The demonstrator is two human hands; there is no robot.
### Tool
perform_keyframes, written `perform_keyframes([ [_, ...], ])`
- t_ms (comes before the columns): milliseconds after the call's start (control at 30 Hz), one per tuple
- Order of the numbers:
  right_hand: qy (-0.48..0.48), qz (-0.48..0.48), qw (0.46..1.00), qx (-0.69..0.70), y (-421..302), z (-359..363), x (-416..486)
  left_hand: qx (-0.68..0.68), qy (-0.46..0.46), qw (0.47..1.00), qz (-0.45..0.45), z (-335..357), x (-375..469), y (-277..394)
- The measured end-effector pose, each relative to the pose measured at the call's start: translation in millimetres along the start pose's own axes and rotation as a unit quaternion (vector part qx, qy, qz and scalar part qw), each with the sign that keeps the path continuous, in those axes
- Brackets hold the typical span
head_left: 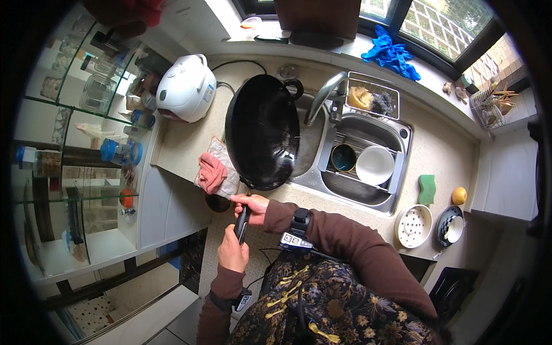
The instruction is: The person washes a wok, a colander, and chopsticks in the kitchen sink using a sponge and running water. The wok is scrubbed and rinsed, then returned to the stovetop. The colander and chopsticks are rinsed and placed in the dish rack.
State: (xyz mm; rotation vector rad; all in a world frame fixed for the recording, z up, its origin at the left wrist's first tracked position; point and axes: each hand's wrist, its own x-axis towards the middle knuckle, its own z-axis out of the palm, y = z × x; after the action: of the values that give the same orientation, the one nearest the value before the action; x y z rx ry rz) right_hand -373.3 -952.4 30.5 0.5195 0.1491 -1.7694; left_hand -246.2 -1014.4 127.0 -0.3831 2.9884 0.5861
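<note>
A large black wok (263, 133) lies tilted over the left sink basin (308, 151) and the counter beside it. Its long handle (243, 230) points towards me. My left hand (233, 250) grips the lower part of this handle. Nearer the pan, my right hand (252, 208) holds the handle's upper part. Just left of the wok, a pink cloth (211, 173) rests on a pale folded cloth (228, 183) at the counter edge. The curved faucet (323, 97) stands right of the wok.
A white rice cooker (187, 90) stands behind left, near glass shelves. The right basin's rack holds a dark bowl (343, 158) and a white bowl (374, 165). On the right counter are a green sponge (427, 189), a perforated dish (413, 226) and a yellow fruit (459, 196).
</note>
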Motion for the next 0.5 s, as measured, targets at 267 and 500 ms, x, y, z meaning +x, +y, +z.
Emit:
perform_keyframes([
  [267, 0.011, -0.073, 0.991, -0.114, -10.5, -34.6, -3.2, -0.357, -0.115, 0.920, -0.115, 60.9, 4.4, -53.0],
  [500, 0.192, -0.009, 0.976, -0.099, -27.5, -70.1, 34.1, -0.462, -0.087, 0.883, 0.012, 125.2, 30.3, -107.7],
])
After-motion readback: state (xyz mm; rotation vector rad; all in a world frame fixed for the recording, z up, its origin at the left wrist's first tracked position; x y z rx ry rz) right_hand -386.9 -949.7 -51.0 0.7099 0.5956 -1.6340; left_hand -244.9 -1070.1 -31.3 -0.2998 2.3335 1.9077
